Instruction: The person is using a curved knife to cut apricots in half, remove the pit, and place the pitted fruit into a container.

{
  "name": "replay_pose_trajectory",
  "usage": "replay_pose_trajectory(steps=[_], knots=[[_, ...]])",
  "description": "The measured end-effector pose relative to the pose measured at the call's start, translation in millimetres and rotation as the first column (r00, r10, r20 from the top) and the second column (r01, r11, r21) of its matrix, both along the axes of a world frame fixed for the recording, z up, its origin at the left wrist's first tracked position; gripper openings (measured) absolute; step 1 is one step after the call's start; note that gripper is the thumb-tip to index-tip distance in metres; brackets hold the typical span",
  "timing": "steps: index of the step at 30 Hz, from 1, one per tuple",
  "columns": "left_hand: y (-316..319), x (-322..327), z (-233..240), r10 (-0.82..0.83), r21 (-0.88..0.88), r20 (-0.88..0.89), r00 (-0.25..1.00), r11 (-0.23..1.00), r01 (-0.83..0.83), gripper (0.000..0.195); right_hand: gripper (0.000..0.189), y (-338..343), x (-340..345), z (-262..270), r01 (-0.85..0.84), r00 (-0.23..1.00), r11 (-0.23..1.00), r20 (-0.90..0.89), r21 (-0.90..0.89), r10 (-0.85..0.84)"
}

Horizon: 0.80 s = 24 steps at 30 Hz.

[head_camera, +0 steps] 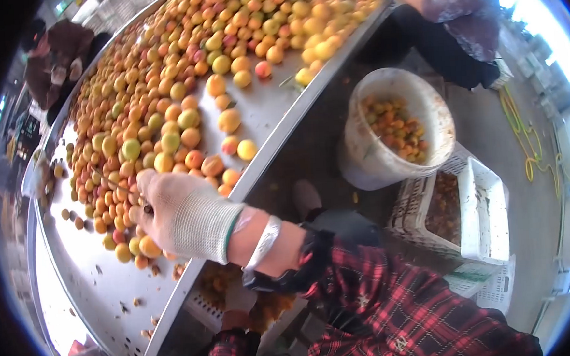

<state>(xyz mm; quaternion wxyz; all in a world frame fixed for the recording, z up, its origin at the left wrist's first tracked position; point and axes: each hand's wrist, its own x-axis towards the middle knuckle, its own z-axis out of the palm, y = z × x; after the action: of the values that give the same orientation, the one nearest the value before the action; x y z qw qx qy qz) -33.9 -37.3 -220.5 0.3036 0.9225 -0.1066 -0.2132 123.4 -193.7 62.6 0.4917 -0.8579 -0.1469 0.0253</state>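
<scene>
My right hand [182, 216], in a pale knit glove, reaches over the edge of a metal sorting table [265, 98]. Its fingers are curled around a thin stick-like tool [114, 182] that points away over the fruit. A small dark spot shows between the fingers; what it is cannot be told. Heaped apricots [154, 117], orange, yellow and some greenish, lie just beyond this hand. My left hand [241, 295], also gloved, is low beneath the table edge, over a crate [202, 312] of orange-brown fruit pieces. Shadow and blur hide its fingers.
A white bucket [397, 171] partly filled with apricots stands to the right. White plastic crates [483, 210] sit below it. One person [466, 15] sits at the upper right, another [62, 59] across the table. A yellow hose or cord [527, 138] lies on the floor.
</scene>
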Motion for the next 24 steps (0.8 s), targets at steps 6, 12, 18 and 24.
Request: replay_pose_trajectory(steps=[6,12,18,24], knots=[[27,30,39,0.0,0.284,-0.012,1.0,0.959,0.003,0.034,0.02,15,-2,1,-0.037,0.99,0.953,0.141,0.3,-0.006],[18,8,135,-0.057,0.005,-0.125,0.991,0.998,0.058,0.037,0.037,-2,7,9,-0.163,0.987,0.791,0.103,0.59,0.127],[27,-10,265,0.126,-0.426,-0.171,0.977,0.885,-0.188,0.039,0.046,-1,-1,22,-0.147,0.982,0.83,-0.022,0.539,0.188],[76,67,263,0.396,-0.17,0.631,0.667,0.91,-0.379,0.05,0.025,1,-8,30,-0.094,0.954,0.782,-0.168,0.616,0.248]])
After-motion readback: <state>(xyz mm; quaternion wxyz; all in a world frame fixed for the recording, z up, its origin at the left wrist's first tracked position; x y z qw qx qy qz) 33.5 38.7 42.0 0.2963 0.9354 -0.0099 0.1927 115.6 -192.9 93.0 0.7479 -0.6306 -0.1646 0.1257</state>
